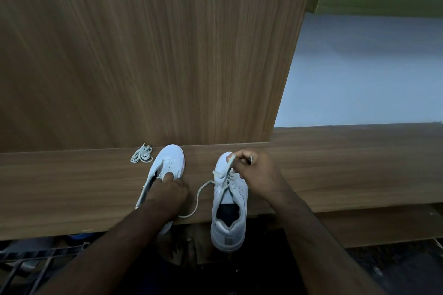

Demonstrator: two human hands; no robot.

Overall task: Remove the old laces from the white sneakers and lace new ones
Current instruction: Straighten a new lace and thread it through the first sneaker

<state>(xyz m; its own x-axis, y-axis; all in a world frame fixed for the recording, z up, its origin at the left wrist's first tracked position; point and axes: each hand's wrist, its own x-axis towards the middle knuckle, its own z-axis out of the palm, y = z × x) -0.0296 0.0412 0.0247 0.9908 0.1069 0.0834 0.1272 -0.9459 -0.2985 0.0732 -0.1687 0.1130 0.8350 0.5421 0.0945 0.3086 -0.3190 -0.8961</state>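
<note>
Wooden shelf: two sneakers, hands.

sneakers: both plain white on my feed, left sneaker and right sneaker, the right one with a black insole | laces: loose lace bundle pale off-white | shelf and back panel: brown streaky woodgrain | wall: pale bluish

Dim, cool-toned lighting; soft blur throughout; deep shadow along bottom edge; wide-angle bending of straight lines at margins.
</note>
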